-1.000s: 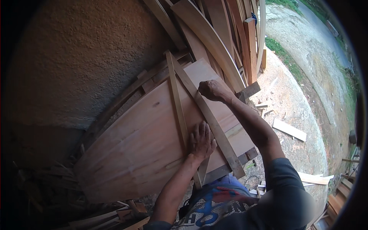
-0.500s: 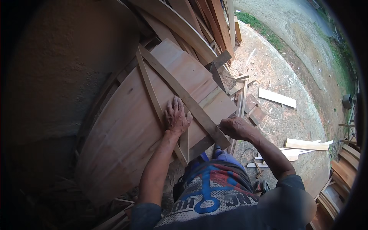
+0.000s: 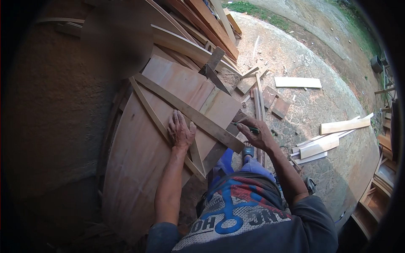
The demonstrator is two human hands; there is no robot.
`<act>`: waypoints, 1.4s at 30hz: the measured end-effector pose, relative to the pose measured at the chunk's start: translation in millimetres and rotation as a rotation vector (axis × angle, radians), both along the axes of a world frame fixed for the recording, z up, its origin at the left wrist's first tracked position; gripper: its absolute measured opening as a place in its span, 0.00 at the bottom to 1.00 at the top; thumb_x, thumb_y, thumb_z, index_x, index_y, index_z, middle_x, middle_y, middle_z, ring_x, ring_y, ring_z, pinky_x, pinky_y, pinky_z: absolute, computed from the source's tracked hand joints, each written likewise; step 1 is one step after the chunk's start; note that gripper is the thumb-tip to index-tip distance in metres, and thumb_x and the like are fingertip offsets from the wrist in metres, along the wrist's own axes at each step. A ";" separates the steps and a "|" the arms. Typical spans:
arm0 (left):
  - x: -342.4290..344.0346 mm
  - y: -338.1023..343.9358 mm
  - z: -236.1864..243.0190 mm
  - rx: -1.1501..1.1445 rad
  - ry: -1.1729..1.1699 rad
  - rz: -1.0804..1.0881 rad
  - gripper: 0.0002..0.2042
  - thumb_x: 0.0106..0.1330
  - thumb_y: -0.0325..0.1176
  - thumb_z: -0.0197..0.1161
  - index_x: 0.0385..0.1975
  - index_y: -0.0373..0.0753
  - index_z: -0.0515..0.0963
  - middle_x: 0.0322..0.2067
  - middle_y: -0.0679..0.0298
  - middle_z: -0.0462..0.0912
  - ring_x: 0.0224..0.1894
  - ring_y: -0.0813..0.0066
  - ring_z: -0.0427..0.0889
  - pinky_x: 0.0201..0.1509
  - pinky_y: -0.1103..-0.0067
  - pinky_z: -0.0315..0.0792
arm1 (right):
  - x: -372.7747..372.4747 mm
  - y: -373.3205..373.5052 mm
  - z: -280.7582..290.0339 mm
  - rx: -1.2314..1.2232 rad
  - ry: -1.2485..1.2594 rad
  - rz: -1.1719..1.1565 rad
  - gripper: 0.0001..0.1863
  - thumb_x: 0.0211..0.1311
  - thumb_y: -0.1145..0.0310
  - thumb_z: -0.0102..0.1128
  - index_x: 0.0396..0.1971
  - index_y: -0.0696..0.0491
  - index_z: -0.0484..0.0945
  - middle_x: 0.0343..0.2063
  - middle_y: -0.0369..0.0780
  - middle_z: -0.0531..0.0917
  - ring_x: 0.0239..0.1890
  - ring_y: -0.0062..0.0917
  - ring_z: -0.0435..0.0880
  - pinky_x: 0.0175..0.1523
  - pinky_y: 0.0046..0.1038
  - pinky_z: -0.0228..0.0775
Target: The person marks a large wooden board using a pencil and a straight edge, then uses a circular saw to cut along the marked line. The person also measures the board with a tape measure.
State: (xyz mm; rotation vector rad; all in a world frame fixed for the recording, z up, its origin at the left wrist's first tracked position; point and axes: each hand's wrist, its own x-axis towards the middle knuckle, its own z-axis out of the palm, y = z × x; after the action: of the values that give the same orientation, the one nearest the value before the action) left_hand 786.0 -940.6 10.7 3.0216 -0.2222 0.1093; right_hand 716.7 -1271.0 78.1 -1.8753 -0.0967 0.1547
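A large curved plywood panel lies in front of me. On it rests a triangular frame of wooden slats, with a wide slat, a narrow slat and a short crosspiece. My left hand presses down on the frame and panel between the slats, its fingers stretched out. Just beyond the panel's right edge, my right hand grips a slim green pencil. The pencil's tip points left, close to the panel edge near the end of the wide slat.
Long boards lean in a stack at the far side. White offcuts and pale planks lie on the concrete floor to the right. A rough wall stands on the left. Curved timber pieces sit at the lower right.
My right hand has turned and opened out from a tight fist, so the green pencil now shows. The left hand keeps its place on the frame. The whole view has shifted.
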 end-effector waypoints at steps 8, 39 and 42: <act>0.2 -7.5 -1.9 -0.049 0.030 0.057 0.39 0.63 0.48 0.54 0.71 0.29 0.56 0.73 0.45 0.56 0.75 0.43 0.52 0.75 0.49 0.47 | -26.0 -9.0 -34.3 0.146 0.164 -0.411 0.20 0.76 0.58 0.53 0.54 0.58 0.79 0.39 0.43 0.86 0.40 0.25 0.84 0.49 0.27 0.75; 0.8 -5.2 -17.8 -0.106 -0.084 0.042 0.40 0.62 0.45 0.54 0.70 0.24 0.57 0.72 0.39 0.56 0.76 0.42 0.51 0.78 0.54 0.43 | 133.2 -72.1 -55.6 0.216 0.299 0.199 0.17 0.64 0.55 0.69 0.38 0.54 0.83 0.30 0.36 0.84 0.36 0.19 0.81 0.41 0.28 0.77; 5.5 -7.7 -17.0 -0.112 -0.093 0.026 0.39 0.62 0.45 0.55 0.70 0.24 0.57 0.72 0.38 0.56 0.76 0.42 0.51 0.78 0.54 0.43 | 133.3 -78.1 -66.5 0.037 0.100 0.261 0.16 0.62 0.57 0.70 0.36 0.54 0.82 0.29 0.36 0.84 0.35 0.18 0.81 0.38 0.27 0.75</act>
State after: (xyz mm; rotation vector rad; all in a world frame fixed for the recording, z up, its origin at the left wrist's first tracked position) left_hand 791.5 -948.3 -6.3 2.9115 -0.1786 0.2566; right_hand 850.0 -1349.1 11.7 -1.8089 -0.2739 0.4231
